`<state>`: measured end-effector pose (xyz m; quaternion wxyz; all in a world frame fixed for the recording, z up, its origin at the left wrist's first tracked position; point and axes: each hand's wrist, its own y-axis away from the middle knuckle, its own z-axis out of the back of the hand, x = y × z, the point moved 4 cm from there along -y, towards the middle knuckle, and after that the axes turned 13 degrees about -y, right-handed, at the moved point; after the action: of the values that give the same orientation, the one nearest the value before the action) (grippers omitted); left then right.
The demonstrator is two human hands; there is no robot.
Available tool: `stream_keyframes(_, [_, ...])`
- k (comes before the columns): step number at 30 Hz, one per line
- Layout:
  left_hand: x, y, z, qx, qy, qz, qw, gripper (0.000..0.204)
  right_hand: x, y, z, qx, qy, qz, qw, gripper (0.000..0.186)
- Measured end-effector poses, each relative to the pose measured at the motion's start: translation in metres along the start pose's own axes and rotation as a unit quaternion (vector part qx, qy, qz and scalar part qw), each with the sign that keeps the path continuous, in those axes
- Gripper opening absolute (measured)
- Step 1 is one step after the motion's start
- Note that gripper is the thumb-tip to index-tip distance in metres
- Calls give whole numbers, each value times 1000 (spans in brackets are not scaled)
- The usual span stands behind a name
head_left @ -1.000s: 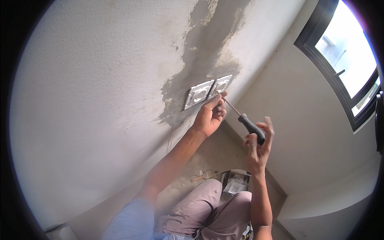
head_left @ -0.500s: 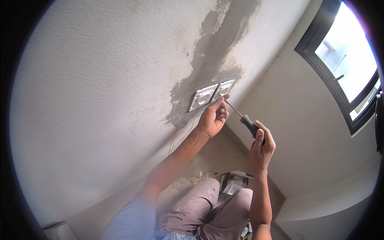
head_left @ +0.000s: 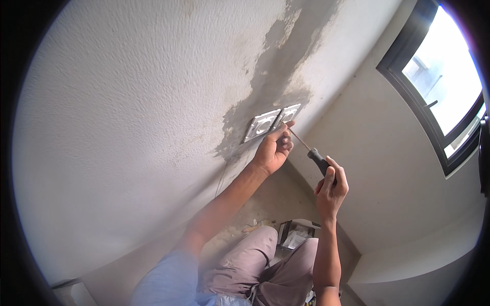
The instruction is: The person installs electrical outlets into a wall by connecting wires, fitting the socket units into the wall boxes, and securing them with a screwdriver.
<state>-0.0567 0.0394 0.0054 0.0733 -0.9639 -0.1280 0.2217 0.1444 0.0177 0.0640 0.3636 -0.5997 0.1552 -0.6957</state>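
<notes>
Two white wall sockets without cover plates, a left one (head_left: 253,133) and a right one (head_left: 291,110), sit side by side in a patch of grey plaster. My left hand (head_left: 273,150) is at the lower edge of the right socket, fingers curled and pinched close to the screwdriver's tip. What is between those fingers, if anything, is hidden. My right hand (head_left: 333,191) grips the dark handle of a screwdriver (head_left: 317,159). Its thin metal shaft slants up and left to the right socket, where the tip disappears behind my left fingertips.
An open box (head_left: 298,235) with pale packaging in it stands on the floor beyond my knees, beside small debris (head_left: 258,224). A dark-framed window (head_left: 408,84) is on the right wall. Thin wires (head_left: 222,176) hang down the wall below the sockets. A white object (head_left: 76,295) lies at lower left.
My right hand has shifted slightly left and its fingers have turned a little on the screwdriver handle. The left hand stays at the right socket. The view has moved slightly.
</notes>
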Motion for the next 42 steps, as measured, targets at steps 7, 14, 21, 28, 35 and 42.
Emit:
stream_keyframes(7, [1,0,1,2,3,-4,1000,32,7,1,0,-8,103,101,989,33])
stream_keyframes(14, [-3,0,6,6,2,-2,1000,32,19,-8,-4,-21,111,176,978,31])
stream_keyframes(21, [0,-1,4,7,8,-11,1000,27,1,-11,10,49,-99,-179,978,28])
stream_keyframes(28, [-1,-1,6,8,4,-2,1000,26,15,-7,11,228,261,188,919,37])
stream_keyframes(35, [-2,-2,11,17,12,-15,1000,25,-5,5,2,68,-428,-385,815,36])
stream_keyframes(42, [-1,2,4,33,19,-11,999,25,7,-5,6,229,217,151,937,41])
